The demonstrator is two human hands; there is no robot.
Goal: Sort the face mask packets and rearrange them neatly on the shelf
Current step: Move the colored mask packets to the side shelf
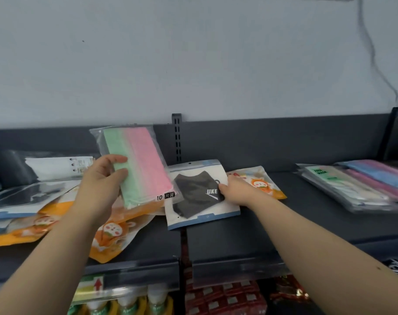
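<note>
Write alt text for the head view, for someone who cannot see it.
A person's left hand holds up a clear packet of green and pink masks above a dark shelf, while the right hand grips the edge of a black mask packet lying on it. Orange cartoon packets lie jumbled at left; a stack of packets sits at right.

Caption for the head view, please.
The left hand holds a green-and-pink mask packet up while the right hand pinches the black-mask packet on the shelf.

orange packet (260, 181) half hidden under black-mask packet (193, 194) & right hand (236, 190); bottles (155, 298) cut off, btm edge
</note>
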